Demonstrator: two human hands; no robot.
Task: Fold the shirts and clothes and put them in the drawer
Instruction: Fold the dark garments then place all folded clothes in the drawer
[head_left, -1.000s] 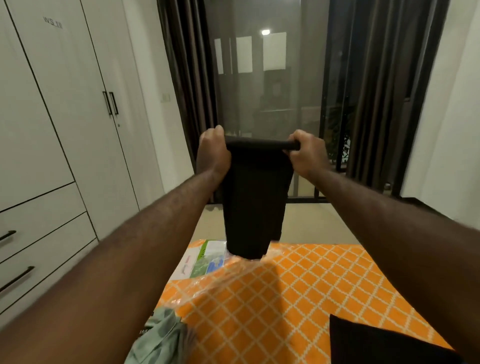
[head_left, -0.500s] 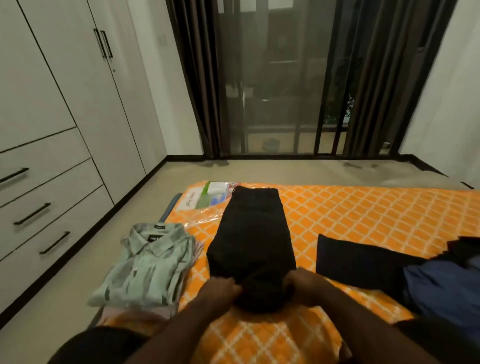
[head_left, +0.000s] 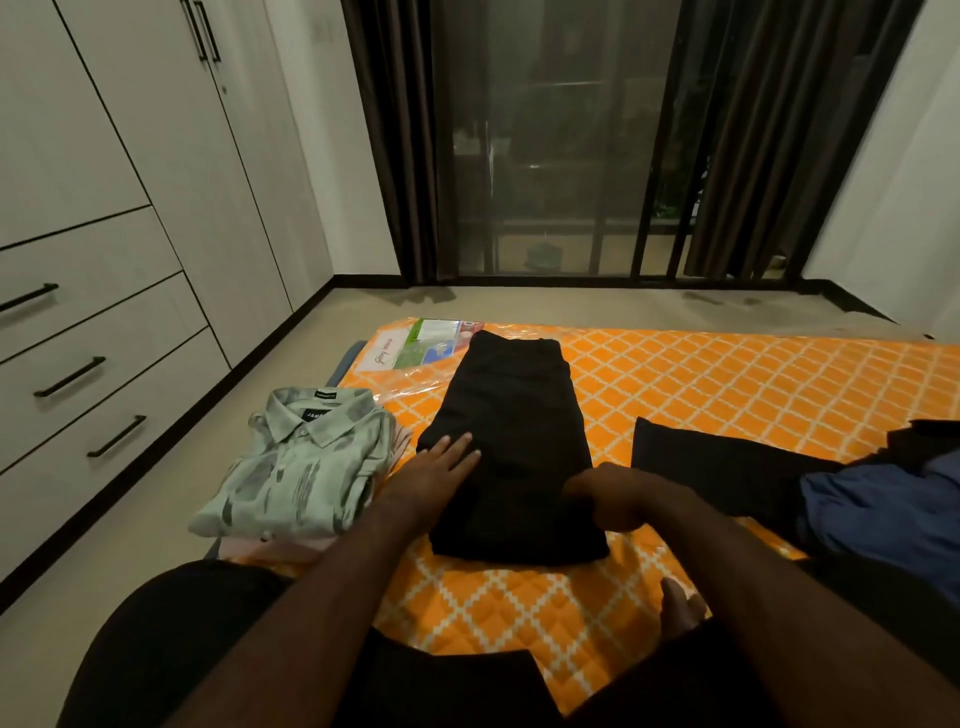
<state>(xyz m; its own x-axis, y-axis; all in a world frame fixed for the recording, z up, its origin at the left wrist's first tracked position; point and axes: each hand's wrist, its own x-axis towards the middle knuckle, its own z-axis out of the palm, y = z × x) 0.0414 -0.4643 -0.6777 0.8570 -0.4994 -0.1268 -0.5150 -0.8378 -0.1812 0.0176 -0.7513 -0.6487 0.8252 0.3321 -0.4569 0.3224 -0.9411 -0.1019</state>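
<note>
A black garment (head_left: 511, 431), folded into a long rectangle, lies flat on the orange patterned mattress (head_left: 727, 384). My left hand (head_left: 439, 470) rests on the garment's left edge with its fingers straight. My right hand (head_left: 621, 496) sits at the near right edge, its fingers curled round the cloth there. A folded pale green patterned shirt (head_left: 301, 467) lies to the left on top of a pinkish garment (head_left: 270, 551). White drawers (head_left: 78, 374) with black handles stand shut in the wardrobe at the left.
A dark cloth (head_left: 717, 467) and a crumpled blue garment (head_left: 883, 509) lie on the mattress to the right. A plastic-wrapped leaflet (head_left: 421, 348) sits at the far left corner. Bare floor runs between mattress and wardrobe. A glass door (head_left: 545, 156) with dark curtains is ahead.
Both hands held the black garment up in the air; it now lies on the mattress. My left hand has flattened and slid up its left edge.
</note>
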